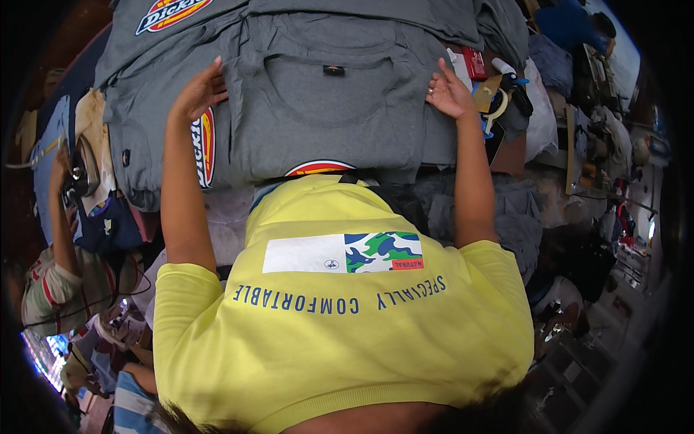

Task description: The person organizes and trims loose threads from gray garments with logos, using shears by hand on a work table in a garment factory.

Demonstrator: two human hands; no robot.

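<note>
A grey T-shirt (329, 130) lies in front of me, its wide neckline toward the far side and a dark label inside the collar. Part of a red and yellow print shows at its near edge. My left hand (202, 90) is at the shirt's left edge, fingers stretched out and apart, holding nothing that I can see. At the opposite edge is my right hand (451, 92), with a ring on one finger. Its fingers are spread and the fingertips border on the cloth; whether they press on it I cannot tell.
More grey shirts (155, 79) with prints lie left and beyond. On the right are a red box (474, 64), a tape roll (496, 108) and a white plastic bag (541, 108). A co-worker's arm (63, 217) reaches over a handheld tool at far left; another person (571, 27) sits at far right.
</note>
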